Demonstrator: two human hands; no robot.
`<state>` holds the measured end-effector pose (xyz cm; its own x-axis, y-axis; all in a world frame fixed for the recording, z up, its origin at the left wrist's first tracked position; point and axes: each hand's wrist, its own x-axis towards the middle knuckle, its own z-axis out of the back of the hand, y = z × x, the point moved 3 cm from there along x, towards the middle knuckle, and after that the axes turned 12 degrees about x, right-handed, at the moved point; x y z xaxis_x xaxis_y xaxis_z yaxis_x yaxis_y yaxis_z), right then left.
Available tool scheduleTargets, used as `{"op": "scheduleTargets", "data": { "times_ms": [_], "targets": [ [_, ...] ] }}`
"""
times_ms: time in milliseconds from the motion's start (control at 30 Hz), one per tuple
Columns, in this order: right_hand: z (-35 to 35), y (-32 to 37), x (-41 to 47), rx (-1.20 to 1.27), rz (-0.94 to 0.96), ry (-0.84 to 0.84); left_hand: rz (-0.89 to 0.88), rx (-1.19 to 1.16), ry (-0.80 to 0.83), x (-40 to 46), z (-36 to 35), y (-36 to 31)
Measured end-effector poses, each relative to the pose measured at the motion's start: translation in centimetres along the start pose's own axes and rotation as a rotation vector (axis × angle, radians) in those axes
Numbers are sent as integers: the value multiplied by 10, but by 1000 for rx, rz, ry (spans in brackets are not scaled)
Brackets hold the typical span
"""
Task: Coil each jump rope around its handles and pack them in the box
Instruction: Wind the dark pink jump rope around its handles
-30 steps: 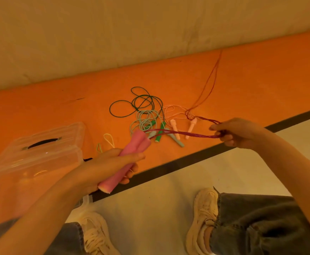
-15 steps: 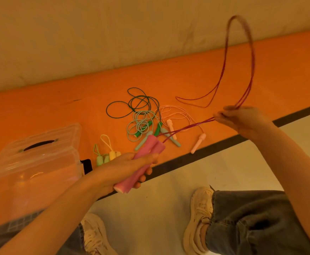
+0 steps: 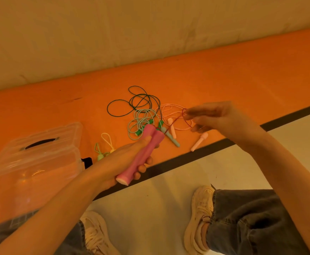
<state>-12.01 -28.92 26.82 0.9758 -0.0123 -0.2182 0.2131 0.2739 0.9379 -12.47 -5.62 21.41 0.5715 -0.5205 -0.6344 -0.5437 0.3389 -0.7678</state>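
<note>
Here my left hand (image 3: pixel 124 159) grips both pink handles (image 3: pixel 143 153) together above the orange floor (image 3: pixel 242 80), while my blurred right hand (image 3: pixel 215 118) pinches their dark red cord (image 3: pixel 184 116); the clear box (image 3: pixel 40 159) sits left.

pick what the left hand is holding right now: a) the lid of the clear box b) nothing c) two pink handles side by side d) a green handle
c: the left hand grips the two pink handles pressed together side by side, with the dark red cord running from their top ends to the right hand; the green handles lie on the orange floor and the clear box goes untouched.
</note>
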Motion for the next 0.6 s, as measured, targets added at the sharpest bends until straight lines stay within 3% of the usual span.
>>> {"op": "scheduleTargets", "data": {
  "times_ms": [67,133,267,367,533,600],
  "targets": [
    [-16,5,3,-323,119,123,-21,35,51,-4,1,-3],
    [-29,2,5,-477,175,221,-34,87,107,-10,0,-7],
    [-44,0,6,-394,144,384,-45,178,210,-18,-4,-8],
    [-50,5,6,-351,153,409,-58,241,269,-22,-4,-8],
    [-48,11,10,-315,167,348,-84,295,183,-24,0,-14],
    [-47,13,13,-303,172,316,-130,362,71,-26,1,-16]
  ]
}}
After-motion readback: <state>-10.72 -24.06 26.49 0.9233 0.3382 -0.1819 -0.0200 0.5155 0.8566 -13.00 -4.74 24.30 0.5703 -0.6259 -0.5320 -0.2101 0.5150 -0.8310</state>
